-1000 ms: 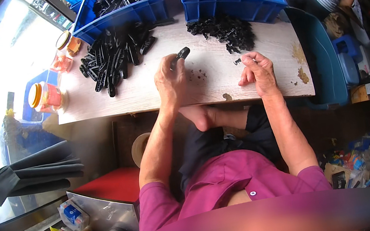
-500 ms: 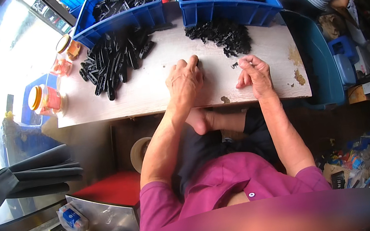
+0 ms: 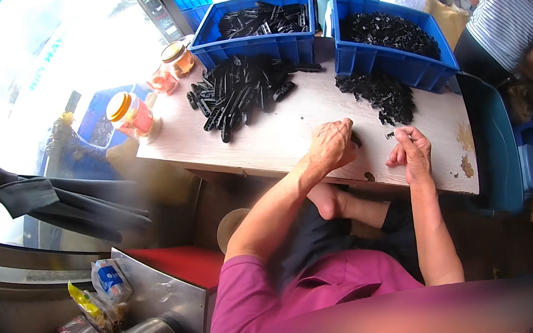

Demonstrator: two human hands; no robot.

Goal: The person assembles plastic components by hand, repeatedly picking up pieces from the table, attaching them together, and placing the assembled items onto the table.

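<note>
While the left hand (image 3: pixel 333 145) arches low over the table (image 3: pixel 275 134), fingers closed on a black piece (image 3: pixel 357 142) they mostly hide, the right hand (image 3: pixel 412 150) pinches a small clip (image 3: pixel 390 136) that juts left from thumb and forefinger. The piece sits at the left fingertips, between the hands. Just beyond the right hand, a clip pile (image 3: pixel 386 96) spreads against the right bin (image 3: pixel 390 67); farther left, a heap of long black pieces (image 3: pixel 242 93) lies before the left bin (image 3: pixel 255 48). Both bins block the table's far side. Jars (image 3: pixel 130 113) line the left edge. Past the right edge stands a green tub (image 3: pixel 495 151), and beyond it a person in stripes (image 3: pixel 504 14).
</note>
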